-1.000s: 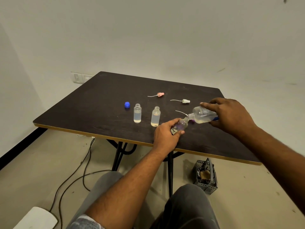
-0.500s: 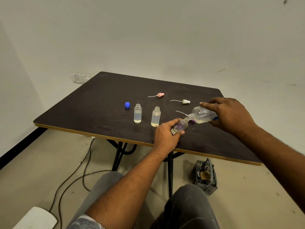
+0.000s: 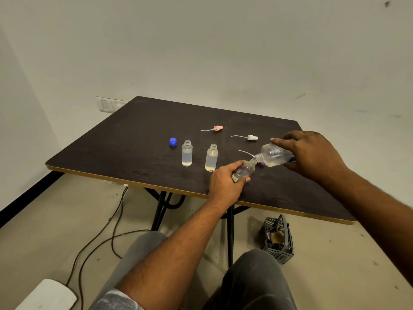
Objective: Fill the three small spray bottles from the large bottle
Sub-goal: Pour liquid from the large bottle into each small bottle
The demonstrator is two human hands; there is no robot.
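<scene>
Almost nothing has shifted across the last second: the right hand point(image 3: 312, 153) still tips the large clear plastic bottle point(image 3: 273, 155) nearly level, its neck meeting the mouth of the third small clear spray bottle point(image 3: 244, 170), which the left hand point(image 3: 225, 184) keeps tilted just above the dark counter point(image 3: 134, 139). Both sets of fingers are curled around their bottles. That steadiness suggests the pour is under way, though no stream is visible. Two small open bottles point(image 3: 187, 153) point(image 3: 211, 157) stand upright to the left, already holding liquid, so this looks like the last fill. The blue cap point(image 3: 173, 142), pink spray head point(image 3: 218, 128) and white spray head point(image 3: 252, 137) lie unmoved.
</scene>
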